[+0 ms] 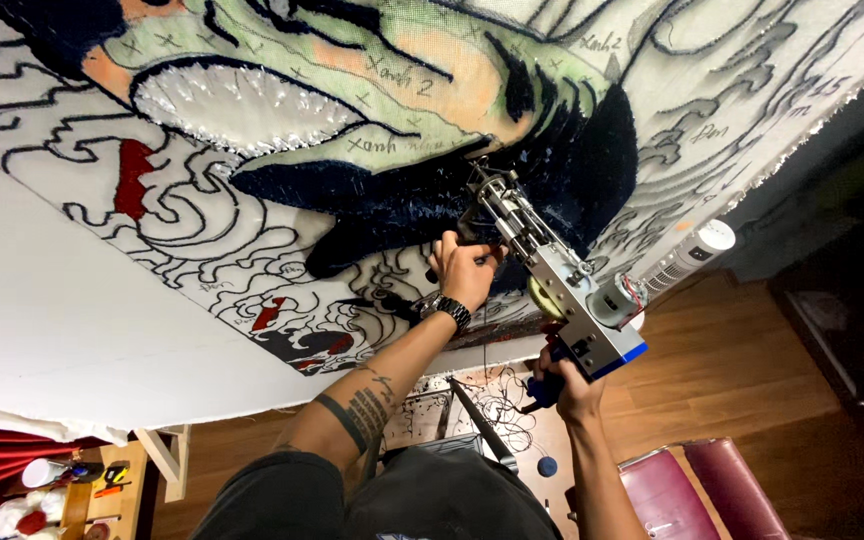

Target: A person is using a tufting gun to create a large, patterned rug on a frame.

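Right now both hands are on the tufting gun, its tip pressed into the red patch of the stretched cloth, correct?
Not quite. In the head view both the left hand and right hand hold the tufting gun, but its tip meets the dark navy patch of the stretched cloth.

The stretched white tufting canvas (62, 300) walls off everything ahead. Open wooden floor (732, 370) lies right, bounded by a white cylindrical fan (692, 255) and maroon cushioned seat (682, 490).
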